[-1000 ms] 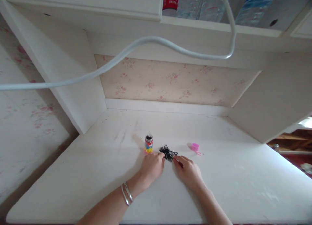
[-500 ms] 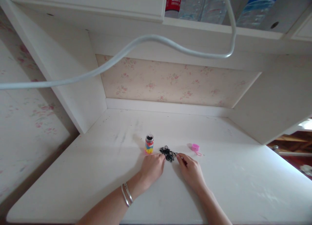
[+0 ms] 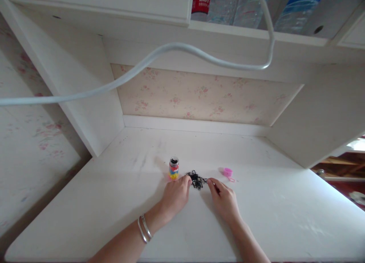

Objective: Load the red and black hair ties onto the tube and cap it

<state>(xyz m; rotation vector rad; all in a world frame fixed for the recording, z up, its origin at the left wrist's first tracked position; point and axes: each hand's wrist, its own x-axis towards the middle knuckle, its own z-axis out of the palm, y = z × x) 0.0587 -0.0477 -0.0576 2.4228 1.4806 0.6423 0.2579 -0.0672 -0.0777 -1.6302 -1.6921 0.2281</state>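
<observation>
A loose pile of small black elastic bands [image 3: 196, 180] lies on the white desk between my hands. My right hand [image 3: 224, 198] pinches a black elastic band at the pile's right edge. At the left edge, my left hand [image 3: 176, 194] has its fingers closed together, and what they hold is hidden. Just behind the left hand stands an open clear jar [image 3: 173, 168] with red, blue and yellow on its side and black bands inside. A pink lid [image 3: 228, 172] with a small loop rests on the desk beyond my right hand.
The white desk [image 3: 114, 202] has a back rail and side panels. A pale cable [image 3: 176, 47] crosses the upper view in front of the cabinet. Plastic bottles [image 3: 222, 6] stand on the shelf above.
My left hand has shifted slightly left and up along the pile's edge. The right hand keeps its pinch in nearly the same place. The view has moved a little.
</observation>
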